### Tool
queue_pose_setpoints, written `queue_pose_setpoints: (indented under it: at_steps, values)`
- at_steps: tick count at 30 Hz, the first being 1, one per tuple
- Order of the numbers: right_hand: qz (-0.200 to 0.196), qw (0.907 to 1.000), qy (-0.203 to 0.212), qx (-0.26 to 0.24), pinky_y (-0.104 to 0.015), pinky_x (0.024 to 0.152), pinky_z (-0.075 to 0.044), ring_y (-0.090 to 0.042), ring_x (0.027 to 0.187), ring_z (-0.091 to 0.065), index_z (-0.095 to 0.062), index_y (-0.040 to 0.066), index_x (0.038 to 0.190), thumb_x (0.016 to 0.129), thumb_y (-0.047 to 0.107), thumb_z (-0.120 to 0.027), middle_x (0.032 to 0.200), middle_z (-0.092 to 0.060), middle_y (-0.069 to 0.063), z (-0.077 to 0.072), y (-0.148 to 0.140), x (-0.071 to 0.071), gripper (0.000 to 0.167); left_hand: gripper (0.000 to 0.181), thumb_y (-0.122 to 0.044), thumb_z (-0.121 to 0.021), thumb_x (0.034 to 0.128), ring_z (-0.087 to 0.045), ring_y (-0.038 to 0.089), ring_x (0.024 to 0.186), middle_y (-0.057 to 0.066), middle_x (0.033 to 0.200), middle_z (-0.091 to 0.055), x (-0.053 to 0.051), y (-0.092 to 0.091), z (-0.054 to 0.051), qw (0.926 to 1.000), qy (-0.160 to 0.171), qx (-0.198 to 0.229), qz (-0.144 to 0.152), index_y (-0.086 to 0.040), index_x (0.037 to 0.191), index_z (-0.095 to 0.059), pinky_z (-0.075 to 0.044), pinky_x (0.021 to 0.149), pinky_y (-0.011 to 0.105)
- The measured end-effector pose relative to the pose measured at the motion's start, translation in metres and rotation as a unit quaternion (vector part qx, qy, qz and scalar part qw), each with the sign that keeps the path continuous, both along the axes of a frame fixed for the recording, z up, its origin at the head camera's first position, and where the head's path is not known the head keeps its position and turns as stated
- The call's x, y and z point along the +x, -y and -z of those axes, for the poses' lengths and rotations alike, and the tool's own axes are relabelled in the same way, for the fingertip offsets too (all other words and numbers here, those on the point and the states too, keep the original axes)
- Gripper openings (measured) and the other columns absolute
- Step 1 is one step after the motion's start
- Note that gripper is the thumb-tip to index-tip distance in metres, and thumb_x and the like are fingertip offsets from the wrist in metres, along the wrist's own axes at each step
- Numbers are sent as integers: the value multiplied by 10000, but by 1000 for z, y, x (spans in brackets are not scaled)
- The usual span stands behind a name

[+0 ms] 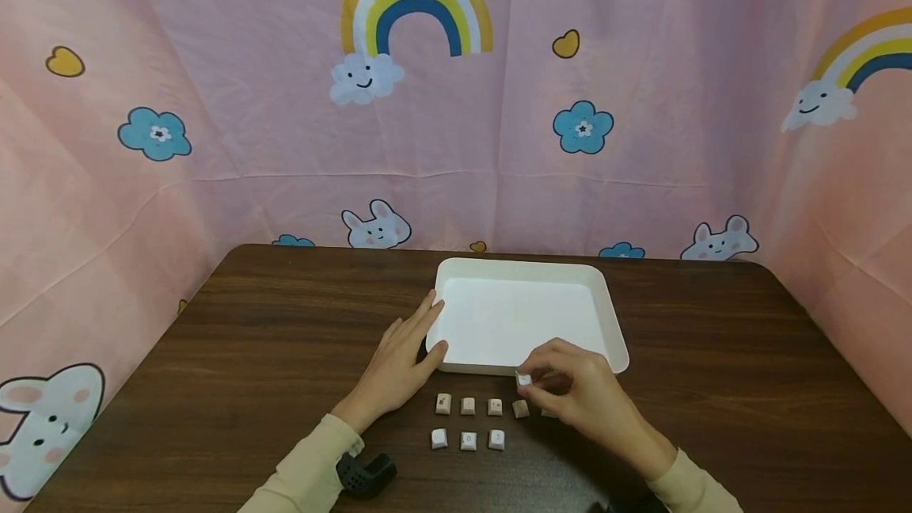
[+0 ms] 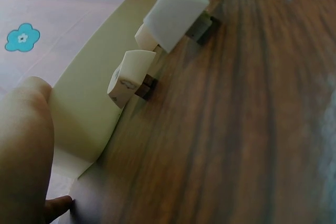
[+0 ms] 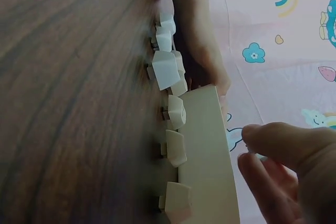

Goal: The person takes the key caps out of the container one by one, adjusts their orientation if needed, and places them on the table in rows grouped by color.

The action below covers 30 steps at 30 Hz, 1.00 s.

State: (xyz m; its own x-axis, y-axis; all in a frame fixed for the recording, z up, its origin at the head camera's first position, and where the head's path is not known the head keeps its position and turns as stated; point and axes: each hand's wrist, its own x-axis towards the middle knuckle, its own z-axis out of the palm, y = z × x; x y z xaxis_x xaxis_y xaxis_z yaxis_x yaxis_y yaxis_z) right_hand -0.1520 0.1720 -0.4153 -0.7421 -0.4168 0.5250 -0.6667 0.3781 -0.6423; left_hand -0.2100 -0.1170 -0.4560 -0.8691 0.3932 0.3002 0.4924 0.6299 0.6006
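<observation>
My right hand pinches a small white keycap between thumb and fingers, just above the near rim of a white tray. In the right wrist view the fingers mostly hide it. My left hand rests with extended fingers against the tray's left side. Below the tray stand two rows of keycaps: cream ones such as this keycap at the back, and three white ones, including this keycap, in front. Dark switch-like bases show under several in the left wrist view. One back-row keycap is partly hidden by my right hand.
Everything stands on a dark wood-grain table. Behind and beside it hangs a pink patterned curtain. A black device is on my left wrist by the cream sleeve.
</observation>
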Motion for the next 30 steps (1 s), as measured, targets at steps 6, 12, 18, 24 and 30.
queue_pose_setpoints:
  at_steps: [6, 12, 18, 24, 30]
  values:
    - [-178, 9997, -43, 188, -186, 670, -591, -42, 792, -705, -732, 136, 987, 794, -28, -845, 940, -696, 40, 6, -5, 11, 277, 624, -368, -523, 1068, -293, 260, 1538, 27, 1705, -193, 0, 0, 0, 10000, 22, 5, 27, -174, 1619, -303, -168, 1207, 667]
    - [-170, 9944, -650, 814, -59, 573, -423, 53, 663, -512, -752, 188, 979, 794, 87, -879, 890, -694, 119, 12, -7, 18, 246, 623, -362, -529, 1066, -293, 255, 1538, 50, 1702, -207, -1, 0, 0, 10000, -13, -8, 12, -166, 1616, -310, -169, 1206, 669]
    - [-277, 9891, -674, 1280, -39, 594, -410, 72, 677, -533, -775, 195, 942, 790, 150, -891, 920, -727, 132, 14, -6, 21, 196, 622, -353, -532, 1066, -294, 253, 1538, 30, 1704, -198, -1, 0, 0, 10000, -3, -5, 11, -164, 1615, -311, -169, 1206, 669]
    - [-411, 9833, -668, 1643, -105, 734, -517, 54, 855, -664, -787, 224, 916, 781, 207, -899, 929, -725, 170, 16, -6, 23, 177, 621, -350, -535, 1066, -298, 251, 1537, 26, 1704, -196, -1, 0, 0, 10000, 19, 15, 10, -167, 1616, -311, -167, 1207, 669]
    - [-429, 9797, -636, 1853, -141, 721, -538, 36, 863, -680, -792, 244, 924, 807, 262, -883, 943, -731, 172, 15, -6, 23, 150, 622, -352, -534, 1066, -298, 250, 1537, 30, 1704, -197, -1, 1, 1, 10000, 18, 0, 8, -165, 1616, -309, -167, 1208, 666]
